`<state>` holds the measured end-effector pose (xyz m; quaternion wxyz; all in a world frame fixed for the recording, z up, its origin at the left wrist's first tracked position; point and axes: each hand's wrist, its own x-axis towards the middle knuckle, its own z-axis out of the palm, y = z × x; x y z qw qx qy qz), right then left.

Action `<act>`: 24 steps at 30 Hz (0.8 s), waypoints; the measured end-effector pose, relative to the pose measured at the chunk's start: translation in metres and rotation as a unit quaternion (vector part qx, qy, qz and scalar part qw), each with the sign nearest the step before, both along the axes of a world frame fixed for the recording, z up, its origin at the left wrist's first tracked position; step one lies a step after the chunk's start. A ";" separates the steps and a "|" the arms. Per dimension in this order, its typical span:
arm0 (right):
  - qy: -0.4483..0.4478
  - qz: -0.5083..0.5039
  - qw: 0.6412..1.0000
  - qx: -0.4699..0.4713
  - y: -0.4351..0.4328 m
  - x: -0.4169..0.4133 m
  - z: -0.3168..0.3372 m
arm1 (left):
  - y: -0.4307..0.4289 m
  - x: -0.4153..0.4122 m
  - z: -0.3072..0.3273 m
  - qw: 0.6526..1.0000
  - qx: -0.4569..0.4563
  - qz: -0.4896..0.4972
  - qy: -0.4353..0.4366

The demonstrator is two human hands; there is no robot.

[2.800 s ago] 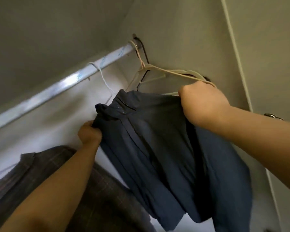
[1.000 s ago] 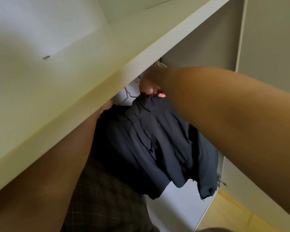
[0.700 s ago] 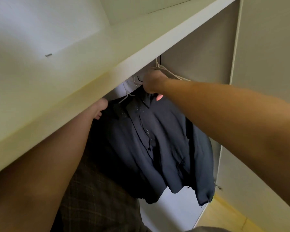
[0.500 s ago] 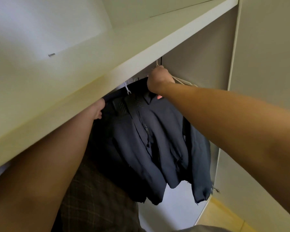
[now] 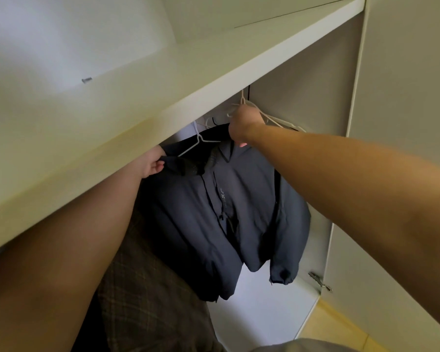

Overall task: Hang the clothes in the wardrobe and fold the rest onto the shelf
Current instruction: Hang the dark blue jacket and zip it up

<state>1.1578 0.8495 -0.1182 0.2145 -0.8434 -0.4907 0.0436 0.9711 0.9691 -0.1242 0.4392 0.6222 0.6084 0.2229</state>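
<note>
Navy jacket (image 5: 239,204) hangs on a white hanger (image 5: 200,138) inside the wardrobe (image 5: 302,85), at centre frame just below the shelf (image 5: 214,85). A person's left hand (image 5: 151,166), reaching in from 8 o'clock, pinches the fabric at one shoulder. The right hand (image 5: 244,125), coming from 3 o'clock, curls round the other shoulder beside the collar. The hands are apart, one gripping each side, apparently to square the garment on its hanger so it drops straight. Empty hangers (image 5: 277,121) sit just past the right hand toward 1 o'clock, and a brown plaid garment (image 5: 148,288) hangs beside the jacket at 7 o'clock. The shelf hides the rail, so it cannot be told whether the hook is seated. Nothing folded shows on the visible part of the shelf.
</note>
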 end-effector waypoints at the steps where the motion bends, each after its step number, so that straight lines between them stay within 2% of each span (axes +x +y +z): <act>1: 0.004 -0.011 1.000 0.012 0.000 0.000 -0.001 | 0.001 -0.001 -0.002 1.000 -0.008 0.003 -0.026; 6: 0.090 -0.035 0.992 0.086 0.008 0.002 -0.005 | 0.003 -0.006 -0.002 0.988 -0.056 0.029 -0.143; 14: 0.162 -0.047 0.981 0.093 0.017 -0.005 -0.008 | 0.010 -0.014 -0.006 0.963 -0.119 0.024 -0.239; 19: 0.153 -0.062 0.982 0.096 0.017 -0.004 -0.007 | 0.015 -0.015 -0.007 0.981 -0.073 0.028 -0.177; 22: 0.148 -0.069 0.981 0.107 0.017 -0.001 -0.005 | 0.017 -0.010 -0.009 0.997 0.034 0.019 -0.068; 24: 0.156 -0.074 0.976 0.129 0.015 0.000 -0.006 | 0.014 -0.007 -0.010 0.994 0.107 0.014 -0.020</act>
